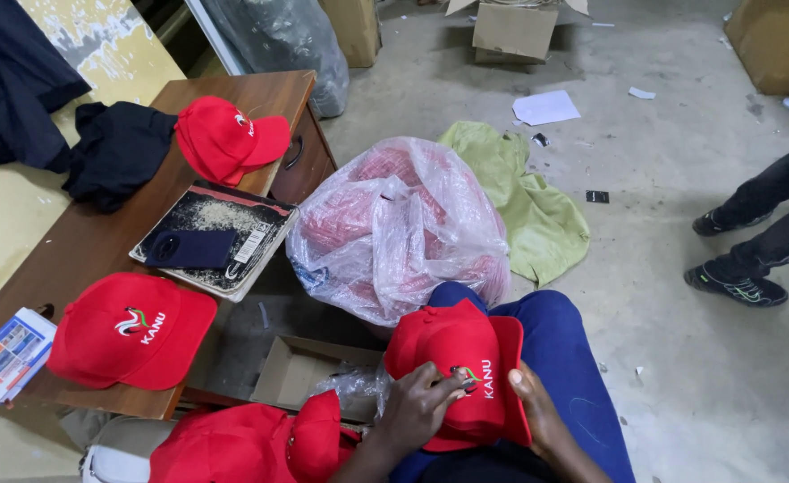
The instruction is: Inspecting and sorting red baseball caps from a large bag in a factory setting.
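A red cap [461,358] with an embroidered front is held on the lap, over blue trousers [564,358], near the bottom middle of the view. The left hand [417,407] is laid flat on the cap's crown, its grip spread wide with fingertips at the emblem; the right hand [537,416] is set against the cap's brim edge, fingers curled under it, so that the cap is pinched lightly between the two.

Just beyond the knees, a large clear plastic bag [394,224] stuffed with red caps is set on the floor, with a green cloth [533,201] behind it. A small open cardboard box [300,367] and crumpled plastic film lie between the bag and the desk [269,89]. At the bottom edge, a heap of red caps [242,443] is cut off by the frame.

On the desk, one red cap [130,331] rests at the near edge, beside a printed booklet [10,353] at the near left corner; another red cap [229,139] lies toward the far edge, next to a dark garment [117,148]. A dark pouch [190,248] is laid on a black book [220,237] at the right edge.

Another person's legs and dark shoes [738,286] are seen at the right, cut off above.
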